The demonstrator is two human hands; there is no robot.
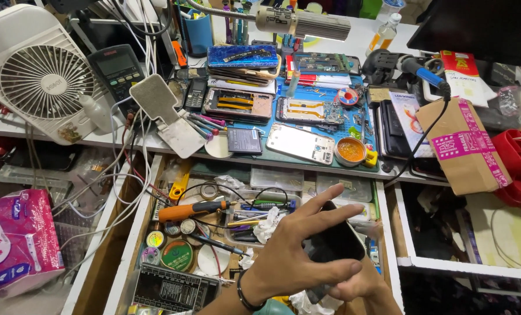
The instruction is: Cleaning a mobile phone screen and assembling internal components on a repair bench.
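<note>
A black phone (336, 242) with a dark glossy face is held over an open drawer (135, 233) full of tools. My left hand (289, 259), with a black band on its wrist, wraps the phone from the left, fingers spread over its top and lower edges. My right hand (362, 286) sits under the phone's lower end and is mostly hidden behind it and the left hand.
An orange-handled screwdriver (193, 210), tweezers, round tins and tape rolls lie in the drawer. Above it, a blue mat (272, 157) carries several opened phones. A white fan (39, 76), a multimeter (117, 70), a taped cardboard box (464, 146) and a pink tissue pack (15, 239) surround it.
</note>
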